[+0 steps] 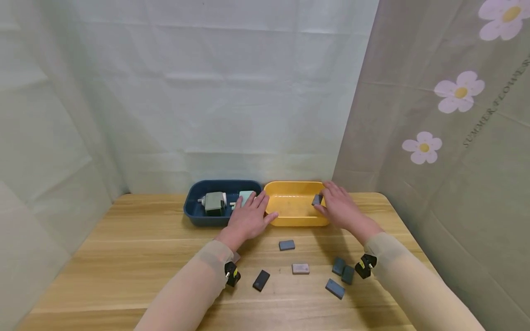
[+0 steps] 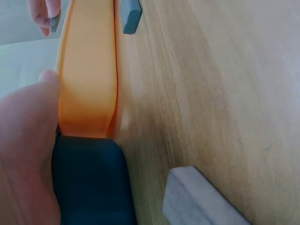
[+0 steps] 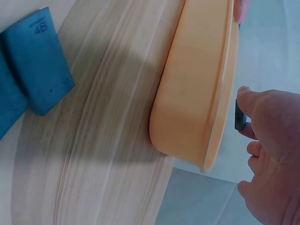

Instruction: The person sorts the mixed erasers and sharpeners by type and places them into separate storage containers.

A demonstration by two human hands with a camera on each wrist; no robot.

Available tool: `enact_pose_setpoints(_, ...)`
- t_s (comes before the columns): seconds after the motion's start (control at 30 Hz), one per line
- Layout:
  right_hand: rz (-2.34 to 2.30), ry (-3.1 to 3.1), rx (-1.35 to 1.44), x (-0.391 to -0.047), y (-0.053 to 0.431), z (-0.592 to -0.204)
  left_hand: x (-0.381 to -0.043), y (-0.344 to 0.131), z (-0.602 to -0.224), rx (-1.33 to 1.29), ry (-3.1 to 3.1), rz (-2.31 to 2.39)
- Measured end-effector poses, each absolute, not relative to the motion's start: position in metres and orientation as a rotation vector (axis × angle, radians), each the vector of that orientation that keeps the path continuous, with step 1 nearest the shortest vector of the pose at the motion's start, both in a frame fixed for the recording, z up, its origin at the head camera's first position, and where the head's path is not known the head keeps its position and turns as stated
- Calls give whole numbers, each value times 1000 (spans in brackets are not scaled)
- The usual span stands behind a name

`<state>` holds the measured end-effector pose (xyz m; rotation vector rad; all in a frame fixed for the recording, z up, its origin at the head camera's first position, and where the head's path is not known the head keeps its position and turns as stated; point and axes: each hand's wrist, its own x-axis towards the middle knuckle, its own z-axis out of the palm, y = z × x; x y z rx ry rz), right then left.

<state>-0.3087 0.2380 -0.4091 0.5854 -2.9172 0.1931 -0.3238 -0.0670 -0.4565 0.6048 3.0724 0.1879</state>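
My right hand point(image 1: 341, 209) pinches a small dark grey rectangular block point(image 1: 317, 200) between thumb and fingers, over the right end of the yellow tray point(image 1: 296, 221). In the right wrist view, that block point(image 3: 240, 115) shows edge-on above the tray's rim. My left hand point(image 1: 250, 219) lies with spread fingers across the adjoining ends of the dark blue tray point(image 1: 203, 221) and the yellow one. Its thumb reaches the yellow rim. Inside the blue tray are a grey-green boxy object point(image 1: 214, 203) with white ends and a pale mint object point(image 1: 246, 196), partly hidden by my fingers.
On the wooden table lie a blue-grey block point(image 1: 286, 245), a pale block point(image 1: 300, 269), a black block point(image 1: 261, 280), two dark blocks touching point(image 1: 338, 265) and another blue-grey block point(image 1: 335, 288). Another pale block point(image 2: 197, 199) sits near my left wrist. Curtains stand behind.
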Motion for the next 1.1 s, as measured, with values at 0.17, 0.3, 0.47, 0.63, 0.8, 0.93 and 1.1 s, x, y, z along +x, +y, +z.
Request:
enact_pose_setpoints(0.17, 194, -2935, 580, -314, 233, -409, -323, -66, -456, 600, 3076, 190)
enact_pose_setpoints(0.3, 208, -2964, 569, -319, 229, -409, -324, -66, -457, 604, 3076, 185)
enact_pose_setpoints(0.47, 224, -2981, 565, -323, 224, -409, -325, -66, -458, 601, 3077, 186)
enact_pose_setpoints(0.63, 232, -2990, 561, -325, 221, -410, -324, -65, -458, 590, 3082, 176)
enact_pose_setpoints(0.8, 223, -3003, 551, -328, 218, -411, -323, -64, -456, 593, 3081, 174)
enact_pose_setpoints(0.93, 221, -3022, 535, -332, 217, -411, -323, -64, -456, 595, 3080, 180)
enact_pose_setpoints(1.1, 205, -3080, 534, -334, 215, -412, -323, -65, -457, 590, 3076, 184)
